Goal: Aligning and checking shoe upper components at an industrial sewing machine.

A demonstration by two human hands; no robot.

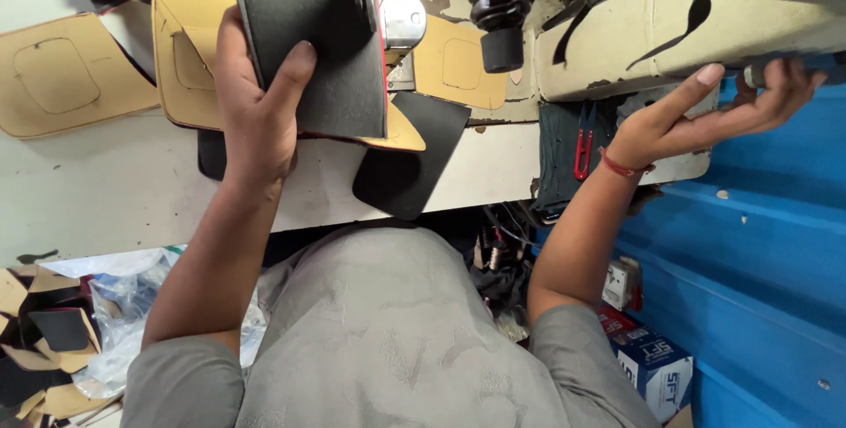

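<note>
Blue-white carton (654, 366), floor, lower right

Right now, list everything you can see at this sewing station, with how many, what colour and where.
Dark grey panel: one, held up at the machine.
Tan cut pieces: several, on the white table.
Sewing machine: one, cream, worn, top right.
Red snips: one, hanging by the table edge.
Blue box: one, bottom right.
Scrap pile: tan and black, bottom left.
Left hand: gripping the panel.
Right hand: open, under the machine's end.
</note>
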